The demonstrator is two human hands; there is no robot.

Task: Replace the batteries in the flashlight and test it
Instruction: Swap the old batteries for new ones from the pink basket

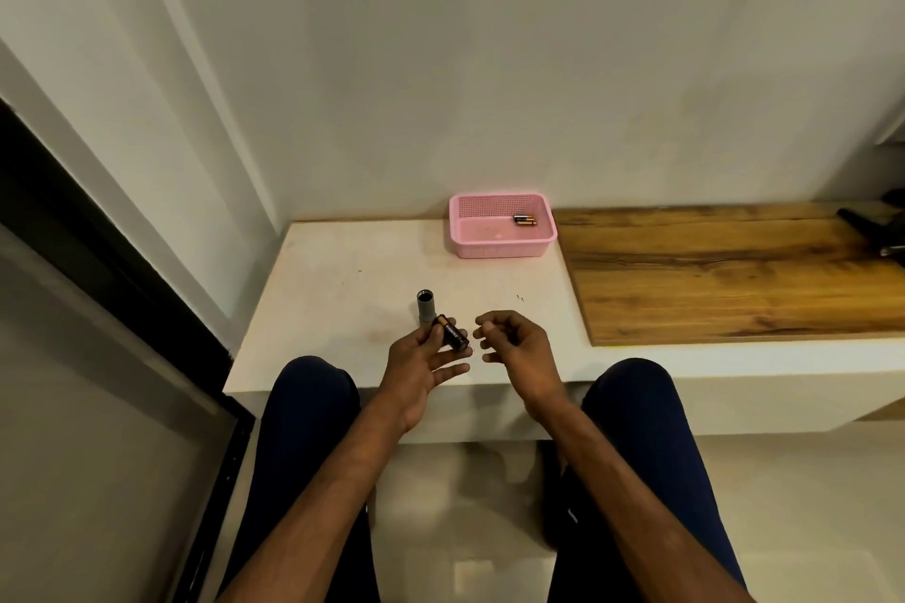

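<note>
Between left fingers [443,335]: battery [451,333] and grey flashlight [425,307] pinched together, open end up, likely for loading.
Right fingers [489,328]: loosely curled, holding nothing visible, just beside battery.
Beyond fingers: pink basket [502,230] on counter [343,279], two batteries [525,220] inside.

Pink basket [499,247] on pale bench [343,289], beside wooden board [734,274].

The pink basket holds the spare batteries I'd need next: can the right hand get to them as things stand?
Probably yes: the right hand is empty, the pink basket is open-topped, and the table between looks bare.
</note>
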